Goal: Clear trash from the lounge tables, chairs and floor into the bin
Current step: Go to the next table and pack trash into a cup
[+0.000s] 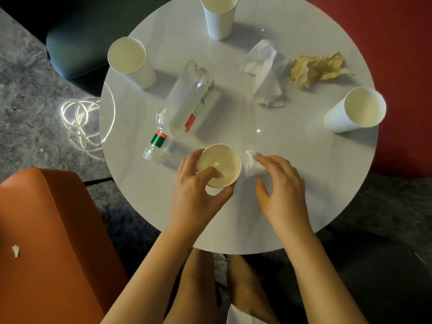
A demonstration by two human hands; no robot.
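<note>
Closest to the camera, a small white paper scrap (15, 250) lies on the seat of a moulded orange chair (53, 230) at the left. The person's bare legs stand at the near edge of the round white table (304, 206).

The left hand (196, 190) grips a white paper cup (219, 166) that stands upright near the table's front edge. The thumb curls round the near rim, one finger hooks inside, and the other fingers wrap the outer wall. Just beside that cup, a small crumpled white tissue (253, 166) lies on the tabletop. The right hand (280, 195) hovers over it with its fingers loosely bent. One fingertip touches the tissue and the thumb stays apart, so the hand grasps nothing.

Behind the held cup, a clear plastic bottle with a red and green label (187, 106) lies on its side, with its neck towards the person. Farther back lie a crumpled white napkin (266, 73) and, just to its right, a crumpled yellowish-brown paper wad (315, 69).

Three more white paper cups stand upright round the table: a left cup (131, 61), a far cup (219, 15) and a right cup (355, 111).

A coiled white cable (81, 120) lies on the grey carpet left of the table.
</note>
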